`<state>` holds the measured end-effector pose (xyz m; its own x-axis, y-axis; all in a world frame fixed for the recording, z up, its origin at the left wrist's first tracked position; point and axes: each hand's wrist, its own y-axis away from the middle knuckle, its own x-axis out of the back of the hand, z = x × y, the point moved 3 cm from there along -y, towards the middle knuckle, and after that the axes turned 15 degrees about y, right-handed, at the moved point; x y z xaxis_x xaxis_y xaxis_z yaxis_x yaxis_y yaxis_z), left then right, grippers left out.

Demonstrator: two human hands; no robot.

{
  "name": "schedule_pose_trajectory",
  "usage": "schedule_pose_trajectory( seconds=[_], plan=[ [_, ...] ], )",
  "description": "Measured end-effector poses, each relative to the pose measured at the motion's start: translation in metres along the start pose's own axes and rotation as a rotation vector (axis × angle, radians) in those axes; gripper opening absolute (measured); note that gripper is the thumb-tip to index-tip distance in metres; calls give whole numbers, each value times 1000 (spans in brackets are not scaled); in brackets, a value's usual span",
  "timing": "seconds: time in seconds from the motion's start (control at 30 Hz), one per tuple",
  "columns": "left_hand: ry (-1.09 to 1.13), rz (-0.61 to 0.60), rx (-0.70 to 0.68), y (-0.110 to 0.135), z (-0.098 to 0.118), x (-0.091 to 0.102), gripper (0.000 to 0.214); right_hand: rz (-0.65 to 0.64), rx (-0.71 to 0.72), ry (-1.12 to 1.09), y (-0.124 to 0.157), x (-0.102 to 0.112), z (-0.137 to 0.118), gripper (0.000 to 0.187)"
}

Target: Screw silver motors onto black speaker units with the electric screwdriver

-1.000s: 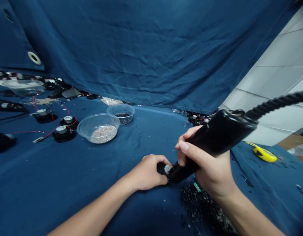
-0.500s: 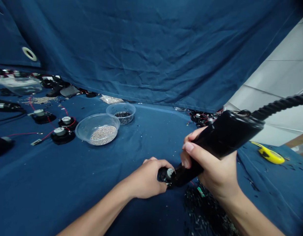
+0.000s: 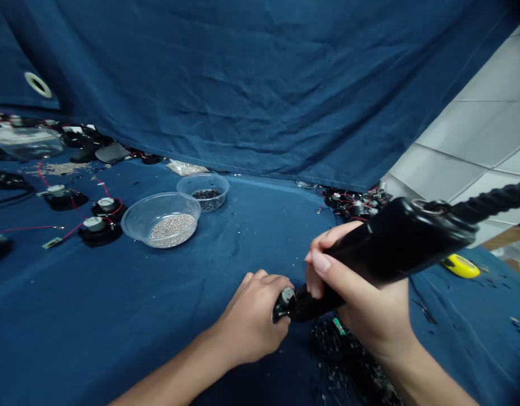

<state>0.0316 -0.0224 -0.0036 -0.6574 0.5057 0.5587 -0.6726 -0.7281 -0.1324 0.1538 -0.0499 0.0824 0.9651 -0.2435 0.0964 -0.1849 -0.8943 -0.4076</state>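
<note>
Two hands stayed closed: the left hand [image 3: 251, 318] around a small black cylindrical part [image 3: 283, 304] with a silver end, the right hand [image 3: 363, 304] around a black handheld tool [image 3: 395, 248], its nose still against that part, above the blue cloth [image 3: 116, 316]; little had changed.

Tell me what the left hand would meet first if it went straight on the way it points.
The right hand, probably, past the black corded tool at its fingers; depth is unclear.

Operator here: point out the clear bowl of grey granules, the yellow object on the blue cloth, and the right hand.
clear plastic bowl [image 3: 133, 228], head view, its left wall
yellow object [image 3: 460, 266], head view, its middle
right hand [image 3: 365, 304], head view, its back
</note>
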Motion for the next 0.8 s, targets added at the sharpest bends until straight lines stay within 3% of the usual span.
schedule_pose_trajectory(
  seconds=[0.2,0.43,0.63,0.8],
  plan=[
    [-52,-90,-58,2,2,6,17,-67,-42,47,2,-1,-3,15],
    [-88,-112,-56,2,3,3,17,-159,-114,-61,-2,-1,1,14],
    [25,-113,8,0,-2,11,27,-219,-67,-19,3,5,3,12],
    [197,-196,90,-4,0,19,37,-295,-19,-116,-2,9,6,13]
  ],
)
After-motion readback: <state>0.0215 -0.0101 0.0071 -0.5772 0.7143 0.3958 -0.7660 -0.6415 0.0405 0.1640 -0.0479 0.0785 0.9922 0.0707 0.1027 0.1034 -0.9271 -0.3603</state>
